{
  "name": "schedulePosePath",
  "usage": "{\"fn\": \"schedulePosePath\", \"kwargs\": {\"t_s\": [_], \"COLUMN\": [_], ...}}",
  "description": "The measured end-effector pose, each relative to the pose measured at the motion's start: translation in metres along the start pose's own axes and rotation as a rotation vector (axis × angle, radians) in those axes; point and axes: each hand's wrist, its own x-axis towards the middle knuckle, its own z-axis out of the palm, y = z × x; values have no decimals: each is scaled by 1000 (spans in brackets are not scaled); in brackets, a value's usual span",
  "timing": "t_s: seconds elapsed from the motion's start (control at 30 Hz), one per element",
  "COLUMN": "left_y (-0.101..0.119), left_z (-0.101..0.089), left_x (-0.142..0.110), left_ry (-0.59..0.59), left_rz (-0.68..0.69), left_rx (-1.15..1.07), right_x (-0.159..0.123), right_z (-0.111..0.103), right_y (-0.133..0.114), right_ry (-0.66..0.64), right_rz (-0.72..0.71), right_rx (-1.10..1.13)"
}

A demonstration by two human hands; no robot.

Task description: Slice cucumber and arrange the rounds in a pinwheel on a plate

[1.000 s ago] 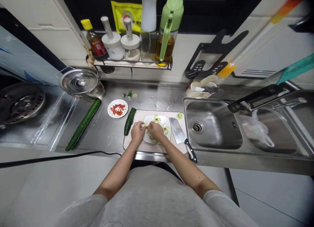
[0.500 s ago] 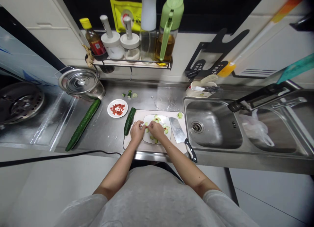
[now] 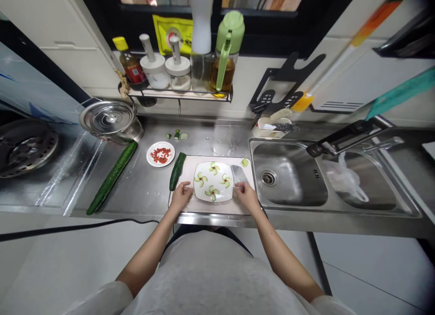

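A white square plate (image 3: 205, 182) lies on the cutting board (image 3: 185, 207), with several pinwheels of cucumber slices, each with red bits at its centre. My left hand (image 3: 181, 196) is just off the plate's left edge, fingers apart and holding nothing. On the other side, my right hand (image 3: 247, 196) is by the plate's right edge, over the knife, fingers loosely bent and apart. The blade (image 3: 239, 173) shows beyond that hand; the knife's handle is hidden under the hand and forearm. A cut cucumber (image 3: 177, 172) rests along the board's left edge, and a cucumber piece (image 3: 244, 162) sits at its far right corner.
Left of the board are a small plate (image 3: 149, 157) of chopped red bits, a long cucumber (image 3: 112, 177) and a lidded steel pot (image 3: 110, 120). Cucumber ends (image 3: 177, 134) lie behind. A double sink (image 3: 292, 174) is on the right. A shelf (image 3: 183, 95) holds bottles and jars.
My hands have moved apart, from together over the plate's left flower to either side of the plate. The left pinwheel now shows fully, with red at its centre. The camera view has tilted slightly up.
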Motion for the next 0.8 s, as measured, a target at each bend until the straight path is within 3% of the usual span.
{"fn": "schedulePosePath", "kwargs": {"t_s": [0.17,0.43,0.63,0.8], "left_y": [0,11,32,51], "left_z": [12,21,12,-2], "left_x": [0,1,-12,-42], "left_ry": [-139,-95,-101,-111], "left_rz": [-94,-43,-29,-19], "left_rx": [-130,-63,-192,-280], "right_x": [-2,2,-5,-36], "right_z": [25,33,19,-10], "right_y": [11,-1,-8,-20], "right_ry": [-66,-37,-79,-125], "right_rz": [58,69,35,4], "right_rx": [138,204,300,529]}}
